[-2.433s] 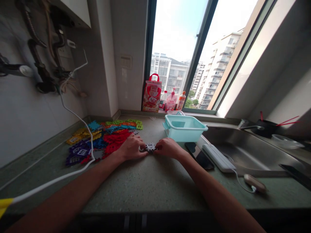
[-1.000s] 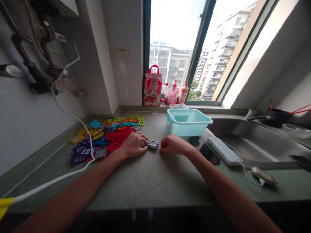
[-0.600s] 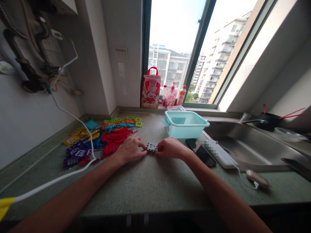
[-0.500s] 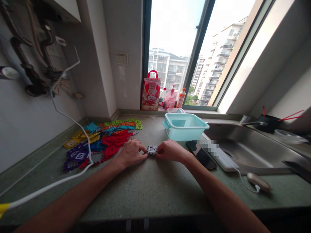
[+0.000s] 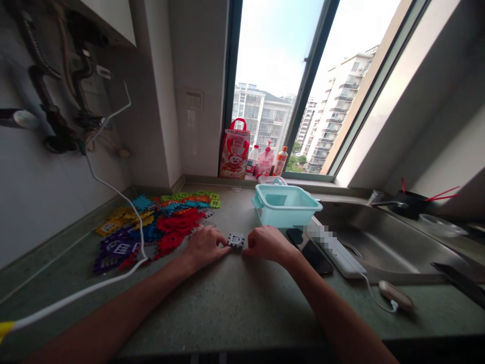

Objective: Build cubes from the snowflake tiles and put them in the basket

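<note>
A small grey interlocking block (image 5: 236, 240) with notched edges and a white window-like lattice on top lies on the counter between my hands. My left hand (image 5: 207, 246) has its thumb and index finger closed at the block's left edge. To the right of the block, a small gap apart from it, is my right hand (image 5: 270, 243); its fingers are curled together and nothing shows in them. Left of my left hand is a spread pile of notched plastic tiles, among them red tiles (image 5: 178, 227), purple tiles (image 5: 109, 255), yellow tiles (image 5: 109, 227) and green tiles (image 5: 206, 197).
A turquoise plastic bin (image 5: 288, 210) stands beyond my right hand. Near it lie a dark phone (image 5: 312, 253) and a white power strip (image 5: 341, 255), beside the steel sink (image 5: 382, 232). A white cable (image 5: 98, 285) crosses the counter at left. Bottles (image 5: 265, 162) stand by the window.
My right hand has let go of the block's right side and moved slightly away. My left hand stays at the left edge. The whole view has shifted slightly as my head moved.
</note>
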Demonstrator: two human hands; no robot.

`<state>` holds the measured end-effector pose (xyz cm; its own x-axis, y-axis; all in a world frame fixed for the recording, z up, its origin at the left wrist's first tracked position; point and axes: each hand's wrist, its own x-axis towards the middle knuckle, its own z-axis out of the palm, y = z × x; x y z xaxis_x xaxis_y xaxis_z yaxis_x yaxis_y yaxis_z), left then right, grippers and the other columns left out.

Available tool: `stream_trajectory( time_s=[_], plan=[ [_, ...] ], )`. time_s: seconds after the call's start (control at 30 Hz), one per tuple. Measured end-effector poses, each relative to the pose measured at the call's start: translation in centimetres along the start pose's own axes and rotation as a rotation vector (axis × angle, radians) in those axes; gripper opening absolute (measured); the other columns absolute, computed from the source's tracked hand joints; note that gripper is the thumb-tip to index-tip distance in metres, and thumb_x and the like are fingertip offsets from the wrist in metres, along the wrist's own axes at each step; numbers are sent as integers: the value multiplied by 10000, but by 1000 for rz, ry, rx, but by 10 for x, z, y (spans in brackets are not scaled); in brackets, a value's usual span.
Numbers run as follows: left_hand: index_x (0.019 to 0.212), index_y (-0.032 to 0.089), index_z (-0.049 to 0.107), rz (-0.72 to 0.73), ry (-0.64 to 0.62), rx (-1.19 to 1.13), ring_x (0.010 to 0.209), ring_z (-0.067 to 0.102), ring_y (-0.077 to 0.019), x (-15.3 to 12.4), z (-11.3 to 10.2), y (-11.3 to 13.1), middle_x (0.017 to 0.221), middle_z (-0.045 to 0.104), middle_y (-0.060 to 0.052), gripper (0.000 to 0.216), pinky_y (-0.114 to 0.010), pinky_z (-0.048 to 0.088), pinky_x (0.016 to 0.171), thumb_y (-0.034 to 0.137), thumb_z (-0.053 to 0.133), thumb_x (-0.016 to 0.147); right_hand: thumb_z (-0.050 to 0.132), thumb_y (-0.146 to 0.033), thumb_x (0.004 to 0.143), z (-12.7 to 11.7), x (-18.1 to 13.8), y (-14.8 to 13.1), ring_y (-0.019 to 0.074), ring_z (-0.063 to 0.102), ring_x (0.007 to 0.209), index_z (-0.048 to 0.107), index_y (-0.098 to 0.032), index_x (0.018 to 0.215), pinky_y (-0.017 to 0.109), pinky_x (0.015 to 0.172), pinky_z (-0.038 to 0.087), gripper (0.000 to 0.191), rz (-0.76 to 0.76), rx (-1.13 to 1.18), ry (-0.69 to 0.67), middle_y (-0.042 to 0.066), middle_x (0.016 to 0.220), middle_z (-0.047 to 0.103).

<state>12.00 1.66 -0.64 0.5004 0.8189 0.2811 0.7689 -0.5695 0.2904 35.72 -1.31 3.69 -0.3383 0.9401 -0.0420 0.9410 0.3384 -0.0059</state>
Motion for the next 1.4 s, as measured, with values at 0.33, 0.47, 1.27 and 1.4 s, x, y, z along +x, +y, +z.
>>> stream_trajectory(
  time_s=[0.33,0.47,1.27,1.4],
  plan=[
    [831,268,821,186,40,73,867,636,-240,3,-34,-11,830,717,-45,223,-387,470,882,481,758,834,835,-589,741,16,7,7,356,677,1173,353,-207,1631,407,984,501,1082,-156,227,157,190,1432,619],
    [994,248,806,148,91,179,988,624,-279,-1,-61,-28,945,730,-79,231,-407,464,928,417,719,863,787,-627,796,17,9,3,346,583,1308,414,-209,1599,440,1099,441,979,-253,277,269,162,1503,565],
    [1029,239,729,207,40,190,1075,625,-272,-48,-90,-52,1076,735,-69,218,-408,417,986,371,706,858,725,-420,855,-15,74,-58,240,712,998,710,-256,1170,309,858,493,355,-245,168,285,51,1037,782],
    [1059,255,740,371,-60,138,1097,633,-260,-19,-97,-72,1108,740,-55,274,-384,396,1055,281,721,787,749,-323,844,-14,38,-7,223,685,1039,696,-239,1184,320,930,496,354,-362,337,365,51,1102,759]
  ],
)
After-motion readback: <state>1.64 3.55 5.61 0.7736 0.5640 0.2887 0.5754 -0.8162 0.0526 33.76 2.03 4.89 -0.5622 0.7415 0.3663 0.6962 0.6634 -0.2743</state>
